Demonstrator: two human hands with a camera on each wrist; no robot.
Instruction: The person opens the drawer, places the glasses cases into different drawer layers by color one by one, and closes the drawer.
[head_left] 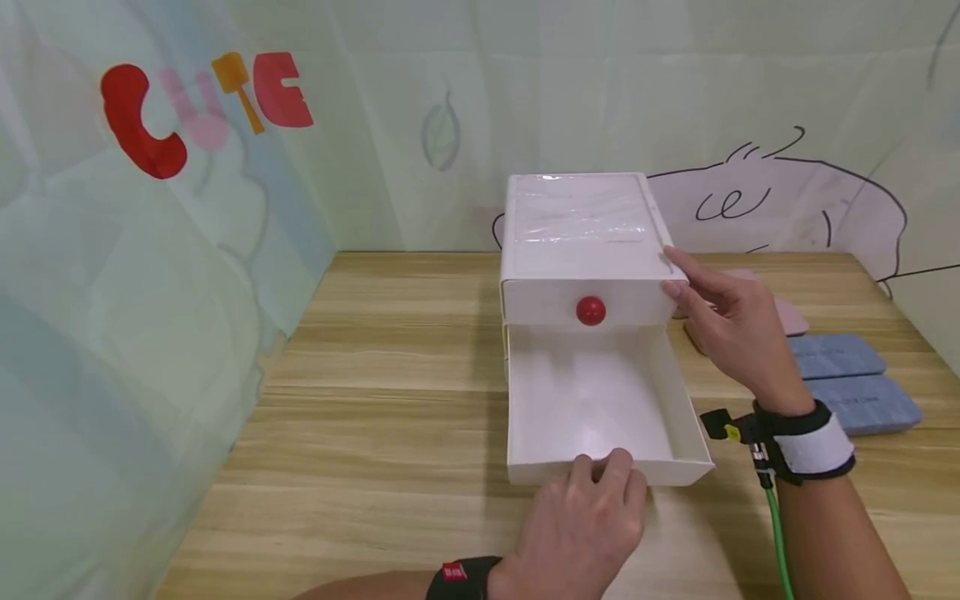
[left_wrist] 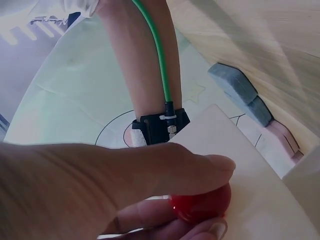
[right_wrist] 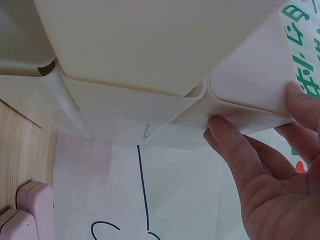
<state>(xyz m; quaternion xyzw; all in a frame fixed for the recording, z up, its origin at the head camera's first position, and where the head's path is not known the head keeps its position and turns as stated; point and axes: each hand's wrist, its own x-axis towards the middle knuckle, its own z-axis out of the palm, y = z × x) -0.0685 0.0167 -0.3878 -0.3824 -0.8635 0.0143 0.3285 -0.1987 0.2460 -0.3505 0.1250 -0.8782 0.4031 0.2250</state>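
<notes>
A white two-drawer box (head_left: 573,262) stands on the table, its lower drawer (head_left: 678,472) pulled far out and its upper drawer closed, with a red ball knob (head_left: 591,311) on the front. My left hand (head_left: 573,529) is at the lower drawer's front. In the left wrist view its thumb and fingers pinch that drawer's red knob (left_wrist: 202,204), which the hand hides from the head view. My right hand (head_left: 738,329) grips the box's upper right front corner, fingertips on the top edge and side. From the right wrist, its fingers (right_wrist: 235,142) press against the white side.
Blue oblong cases (head_left: 862,406) lie on the table right of the box, beyond my right wrist. A pink case (head_left: 792,318) sits behind them. A printed cloth wall (head_left: 420,200) rises behind and at the left. A green cable (head_left: 778,533) runs along my right forearm.
</notes>
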